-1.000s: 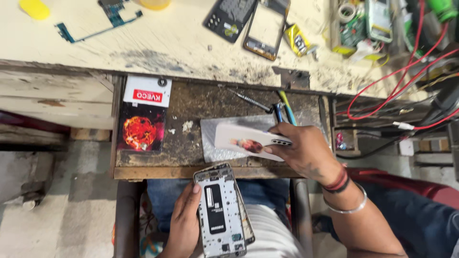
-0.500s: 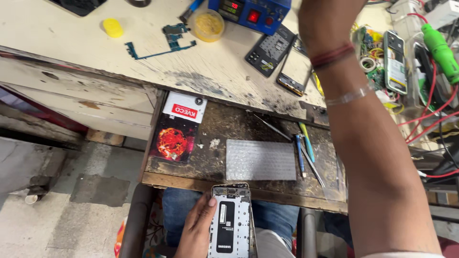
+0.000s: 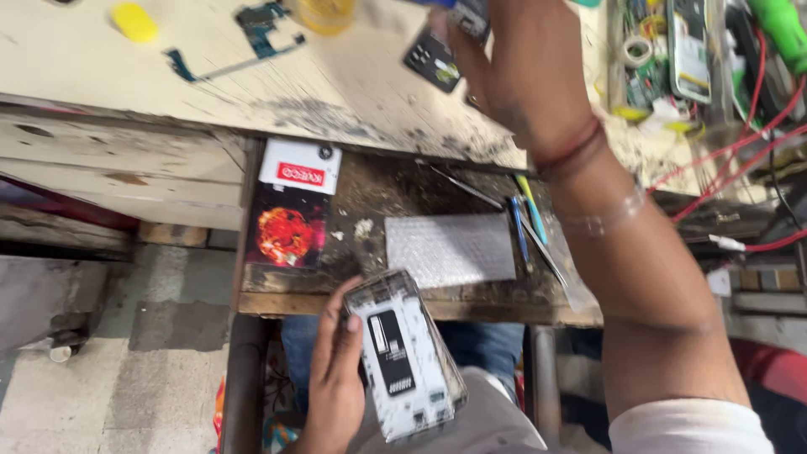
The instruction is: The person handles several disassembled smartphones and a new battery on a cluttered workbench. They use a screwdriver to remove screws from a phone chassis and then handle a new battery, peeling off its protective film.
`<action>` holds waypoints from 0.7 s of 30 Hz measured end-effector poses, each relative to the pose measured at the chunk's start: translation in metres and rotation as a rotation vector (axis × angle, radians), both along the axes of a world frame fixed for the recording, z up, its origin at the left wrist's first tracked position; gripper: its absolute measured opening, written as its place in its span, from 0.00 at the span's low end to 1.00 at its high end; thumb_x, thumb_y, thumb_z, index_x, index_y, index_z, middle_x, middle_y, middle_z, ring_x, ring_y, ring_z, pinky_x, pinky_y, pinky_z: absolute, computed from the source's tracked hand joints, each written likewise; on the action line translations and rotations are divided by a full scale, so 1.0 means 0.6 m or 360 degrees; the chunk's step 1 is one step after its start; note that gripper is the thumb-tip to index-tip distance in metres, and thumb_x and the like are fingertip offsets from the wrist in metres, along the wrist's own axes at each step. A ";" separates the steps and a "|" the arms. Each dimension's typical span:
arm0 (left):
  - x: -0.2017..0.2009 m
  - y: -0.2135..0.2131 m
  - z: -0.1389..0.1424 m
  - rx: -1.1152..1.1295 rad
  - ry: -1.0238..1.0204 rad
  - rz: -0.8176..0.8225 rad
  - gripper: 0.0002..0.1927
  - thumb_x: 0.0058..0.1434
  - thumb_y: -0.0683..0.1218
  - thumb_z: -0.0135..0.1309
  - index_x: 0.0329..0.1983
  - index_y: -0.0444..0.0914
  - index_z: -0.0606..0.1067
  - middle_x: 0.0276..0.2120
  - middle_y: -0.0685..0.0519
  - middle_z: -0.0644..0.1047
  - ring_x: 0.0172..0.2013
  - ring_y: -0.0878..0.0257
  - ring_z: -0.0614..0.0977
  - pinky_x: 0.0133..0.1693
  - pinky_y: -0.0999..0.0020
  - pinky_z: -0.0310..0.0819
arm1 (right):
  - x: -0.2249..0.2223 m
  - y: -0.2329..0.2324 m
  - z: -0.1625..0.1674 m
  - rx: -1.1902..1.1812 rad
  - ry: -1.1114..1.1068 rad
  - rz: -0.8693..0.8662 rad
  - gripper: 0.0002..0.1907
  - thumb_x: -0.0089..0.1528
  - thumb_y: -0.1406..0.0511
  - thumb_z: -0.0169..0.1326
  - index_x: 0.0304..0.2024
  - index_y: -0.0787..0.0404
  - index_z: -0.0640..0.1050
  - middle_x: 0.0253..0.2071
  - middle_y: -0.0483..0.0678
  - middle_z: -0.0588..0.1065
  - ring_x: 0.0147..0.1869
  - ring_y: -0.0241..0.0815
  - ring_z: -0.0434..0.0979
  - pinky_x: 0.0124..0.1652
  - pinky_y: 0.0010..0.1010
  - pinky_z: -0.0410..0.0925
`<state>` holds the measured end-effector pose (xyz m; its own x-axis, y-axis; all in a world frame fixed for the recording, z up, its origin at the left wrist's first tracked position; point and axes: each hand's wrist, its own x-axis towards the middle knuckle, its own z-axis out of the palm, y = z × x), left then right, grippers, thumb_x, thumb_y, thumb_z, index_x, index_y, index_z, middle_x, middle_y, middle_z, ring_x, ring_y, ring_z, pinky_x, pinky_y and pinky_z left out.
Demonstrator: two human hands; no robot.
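My left hand (image 3: 334, 370) holds an opened phone body (image 3: 405, 357) over my lap, its white inner frame and a black part facing up. It sits just in front of the open wooden drawer (image 3: 336, 304). My right hand (image 3: 521, 71) is stretched up over the worn benchtop (image 3: 336, 84). Its fingers are by a dark phone part (image 3: 433, 60) at the top edge. Blur hides whether the fingers grip anything. Bangles and a red thread circle that wrist.
The drawer holds a black-and-red packet (image 3: 290, 219), a bubble-wrap sheet (image 3: 450, 250), metal tweezers (image 3: 462, 187) and blue-handled tools (image 3: 521, 227). On the bench lie a circuit board (image 3: 252, 25), a yellow piece (image 3: 134, 21), red wires (image 3: 740, 151) and cluttered parts at right.
My right hand left the drawer and rose to the benchtop. The pale packet it touched in the drawer is gone from there. My left hand keeps the phone body, now tilted.
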<state>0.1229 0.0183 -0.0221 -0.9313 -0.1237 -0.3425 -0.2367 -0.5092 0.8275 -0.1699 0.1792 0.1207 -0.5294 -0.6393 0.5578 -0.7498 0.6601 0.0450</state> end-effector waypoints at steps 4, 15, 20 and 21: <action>-0.017 0.026 -0.013 -0.0120 0.0274 0.0199 0.24 0.77 0.49 0.40 0.72 0.37 0.61 0.58 0.46 0.73 0.55 0.62 0.74 0.59 0.69 0.69 | 0.256 0.077 -0.007 -0.0017 -0.0823 0.0117 0.30 0.63 0.59 0.59 0.66 0.60 0.70 0.62 0.59 0.74 0.64 0.64 0.76 0.59 0.47 0.71; -0.060 0.138 -0.004 0.0253 0.0479 0.0032 0.26 0.77 0.49 0.41 0.73 0.43 0.48 0.58 0.45 0.71 0.49 0.62 0.81 0.46 0.62 0.84 | 0.396 0.137 -0.098 0.0163 -0.0938 -0.0492 0.41 0.50 0.53 0.68 0.64 0.55 0.72 0.62 0.59 0.72 0.57 0.60 0.78 0.49 0.45 0.73; -0.064 0.116 -0.019 0.0247 0.0480 -0.0196 0.28 0.77 0.53 0.39 0.75 0.44 0.48 0.57 0.45 0.72 0.45 0.62 0.83 0.46 0.64 0.86 | 0.389 0.158 -0.103 0.0117 -0.1026 -0.0467 0.39 0.48 0.56 0.69 0.62 0.51 0.74 0.61 0.57 0.74 0.56 0.58 0.79 0.45 0.42 0.75; -0.065 0.110 -0.023 0.0216 0.0470 -0.0222 0.29 0.77 0.53 0.38 0.77 0.43 0.49 0.57 0.44 0.73 0.44 0.63 0.82 0.46 0.64 0.86 | 0.388 0.158 -0.104 0.0112 -0.1019 -0.0454 0.39 0.48 0.56 0.69 0.62 0.51 0.75 0.61 0.57 0.74 0.57 0.58 0.79 0.46 0.42 0.75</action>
<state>0.0840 0.0841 -0.0356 -0.9974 0.0396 -0.0604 -0.0721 -0.5989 0.7976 0.0626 0.2742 0.0582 -0.8922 -0.4496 0.0427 -0.4409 0.8468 -0.2975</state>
